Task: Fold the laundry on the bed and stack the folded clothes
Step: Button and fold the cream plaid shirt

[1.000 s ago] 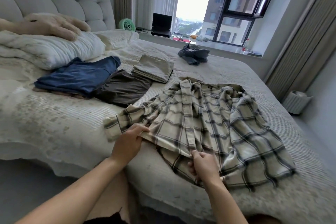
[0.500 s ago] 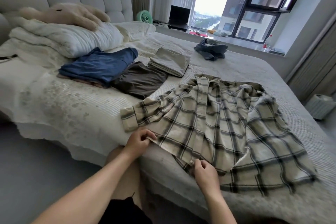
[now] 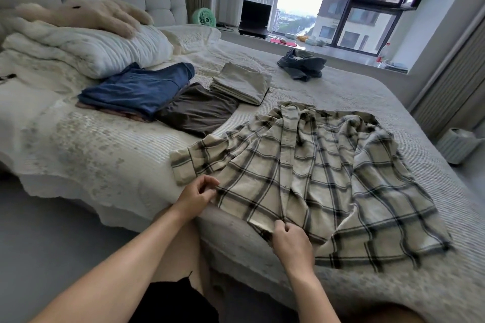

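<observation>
Head view looks down on a cream-and-black plaid button-up shirt [image 3: 309, 181] spread front-up across the near part of the pale grey quilted bed [image 3: 367, 97], its hem lying right at the mattress edge. The left hand [image 3: 196, 195] pinches the hem at the shirt's near-left corner, fingers curled on the cloth, and the right hand [image 3: 290, 242] pinches the bottom of the button placket at the middle of the hem. Both grips take only a little fabric, so a sharp tug could pull the cloth free and leave the panel crumpled. With the hem so close to the edge, I judge the lower part could slide off the bed if released carelessly. The right half is rumpled and its sleeve is not clearly visible, so folding now would likely trap creases or give a lopsided shape. The left sleeve cuff [image 3: 182, 165] reaches toward the folded dark brown garment [image 3: 196, 110], which lies just beside the folded navy blue garment [image 3: 136, 89] and the folded beige cloth stack [image 3: 241, 82]; a wide sweep could disturb them. A crumpled grey-blue garment [image 3: 301, 64] waits further back, unfolded.
</observation>
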